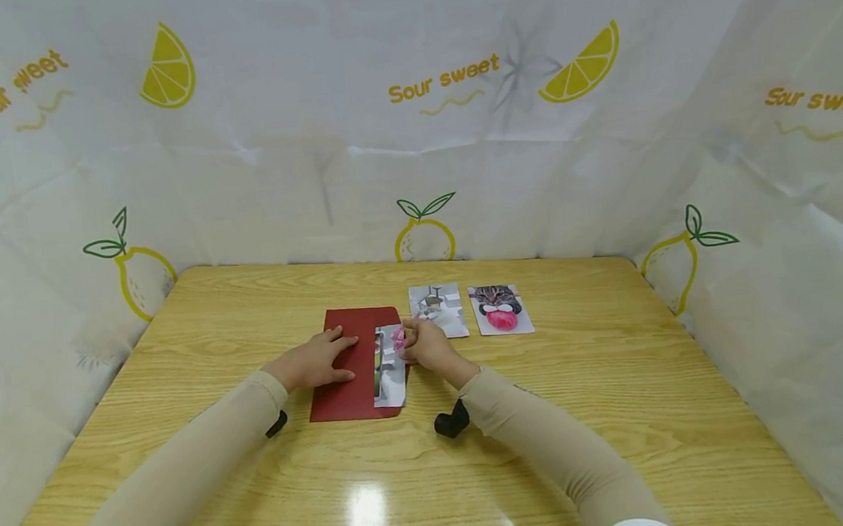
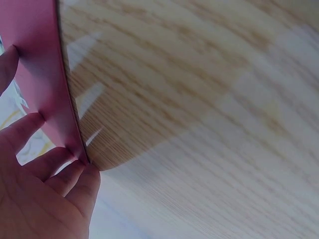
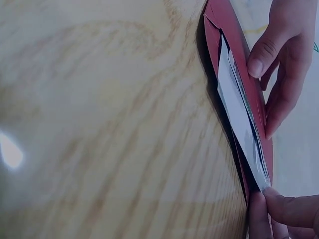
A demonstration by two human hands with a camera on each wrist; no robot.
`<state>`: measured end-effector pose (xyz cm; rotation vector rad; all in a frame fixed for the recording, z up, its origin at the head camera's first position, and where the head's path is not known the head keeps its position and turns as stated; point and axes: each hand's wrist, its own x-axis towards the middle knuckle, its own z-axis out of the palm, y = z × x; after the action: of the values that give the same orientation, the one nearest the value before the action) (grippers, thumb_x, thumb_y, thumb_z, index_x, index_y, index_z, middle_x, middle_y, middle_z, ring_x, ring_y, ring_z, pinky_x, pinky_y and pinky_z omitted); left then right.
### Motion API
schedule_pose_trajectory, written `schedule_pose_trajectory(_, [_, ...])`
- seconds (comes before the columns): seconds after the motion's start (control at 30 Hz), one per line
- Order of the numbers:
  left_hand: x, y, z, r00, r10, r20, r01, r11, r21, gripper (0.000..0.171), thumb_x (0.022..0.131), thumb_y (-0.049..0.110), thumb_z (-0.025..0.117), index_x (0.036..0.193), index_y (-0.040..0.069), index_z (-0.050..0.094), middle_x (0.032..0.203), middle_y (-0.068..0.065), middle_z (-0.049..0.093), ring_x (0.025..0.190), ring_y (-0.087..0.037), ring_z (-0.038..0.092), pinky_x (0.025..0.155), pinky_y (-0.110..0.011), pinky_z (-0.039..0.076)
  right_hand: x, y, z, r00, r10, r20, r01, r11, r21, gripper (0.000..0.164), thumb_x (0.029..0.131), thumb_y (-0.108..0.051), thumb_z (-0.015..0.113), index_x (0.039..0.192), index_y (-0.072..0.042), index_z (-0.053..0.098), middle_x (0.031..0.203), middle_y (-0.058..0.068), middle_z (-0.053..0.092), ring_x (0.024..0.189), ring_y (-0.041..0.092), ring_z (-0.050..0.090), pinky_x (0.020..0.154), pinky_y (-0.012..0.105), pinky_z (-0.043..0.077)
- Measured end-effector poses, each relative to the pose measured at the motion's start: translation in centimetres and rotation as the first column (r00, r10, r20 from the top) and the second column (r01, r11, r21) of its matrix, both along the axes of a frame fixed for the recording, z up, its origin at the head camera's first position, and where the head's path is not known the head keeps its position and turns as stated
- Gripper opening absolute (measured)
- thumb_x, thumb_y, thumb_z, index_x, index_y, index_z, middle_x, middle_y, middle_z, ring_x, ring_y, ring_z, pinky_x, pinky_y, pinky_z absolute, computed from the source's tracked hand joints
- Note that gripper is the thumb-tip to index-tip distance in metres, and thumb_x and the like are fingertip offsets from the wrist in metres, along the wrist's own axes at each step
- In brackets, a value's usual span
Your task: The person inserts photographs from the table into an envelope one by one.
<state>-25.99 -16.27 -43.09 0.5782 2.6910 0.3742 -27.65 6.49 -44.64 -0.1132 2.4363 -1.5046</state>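
A red envelope (image 1: 343,399) lies flat on the wooden table. My left hand (image 1: 317,361) rests on it with fingers spread, and in the left wrist view those fingertips touch the red paper (image 2: 40,74) close to its edge. At the envelope's right end is a printed picture card (image 1: 392,374), which appears partly tucked into the opening. My right hand (image 1: 432,350) pinches this card by its right edge, near a pink patch. Seen from the right wrist, the white card (image 3: 239,114) sticks out between the red layers, thumb and finger at its near end.
Behind and right of my right hand lie two more picture cards: a grey-white one (image 1: 446,307) and one with a cat and a pink shape (image 1: 499,313). A white curtain (image 1: 295,190) with lemon prints stands along the back and sides of the table (image 1: 590,382).
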Motion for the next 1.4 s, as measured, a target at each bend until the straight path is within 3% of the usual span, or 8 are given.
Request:
schedule_pose_trajectory(0.6, [0.09, 0.13, 0.20, 1.000, -0.006, 0.011, 0.006, 1.000, -0.006, 0.071, 0.094, 0.041, 0.061, 0.152, 0.013, 0.033, 0.159, -0.023, 0.017, 0.145, -0.043, 0.018, 0.112, -0.055, 0.030, 0.03, -0.76, -0.02, 0.999, 0.015, -0.030, -0.014, 0.999, 0.029, 0.063, 0.081, 0.011, 0.070, 0.140, 0.004, 0.048, 0.073, 0.004, 0.060, 0.060, 0.008, 0.057, 0.063, 0.025, 0.057])
schedule_pose_trajectory(0.73, [0.04, 0.03, 0.15, 1.000, -0.009, 0.005, 0.009, 1.000, -0.010, 0.071, 0.094, 0.041, 0.061, 0.152, 0.012, 0.033, 0.159, -0.023, 0.017, 0.145, -0.044, 0.018, 0.111, -0.056, 0.030, 0.05, -0.88, -0.03, 0.999, 0.010, -0.034, -0.008, 0.998, 0.055, 0.063, 0.082, 0.008, 0.071, 0.140, 0.001, 0.049, 0.075, 0.006, 0.064, 0.061, 0.009, 0.059, 0.061, 0.024, 0.056])
schedule_pose_trajectory(0.97, [-0.01, 0.02, 0.06, 1.000, -0.012, 0.001, 0.012, 1.000, -0.008, 0.070, 0.095, 0.041, 0.060, 0.152, 0.012, 0.033, 0.159, -0.023, 0.017, 0.145, -0.044, 0.018, 0.111, -0.056, 0.030, 0.24, -0.78, 0.05, 0.999, -0.039, -0.002, 0.039, 0.999, 0.008, 0.051, 0.083, 0.005, 0.071, 0.130, -0.002, 0.052, 0.081, 0.009, 0.064, 0.067, 0.012, 0.062, 0.063, 0.027, 0.056])
schedule_pose_trajectory(1.4, [0.05, -0.10, 0.18, 1.000, -0.009, -0.001, 0.009, 1.000, 0.003, 0.070, 0.095, 0.041, 0.060, 0.152, 0.012, 0.033, 0.159, -0.023, 0.017, 0.145, -0.045, 0.018, 0.111, -0.057, 0.031, 0.28, -0.78, -0.03, 1.000, -0.012, -0.016, 0.013, 0.999, 0.044, 0.049, 0.084, 0.000, 0.073, 0.130, -0.003, 0.057, 0.082, 0.009, 0.066, 0.063, 0.010, 0.059, 0.061, 0.023, 0.053])
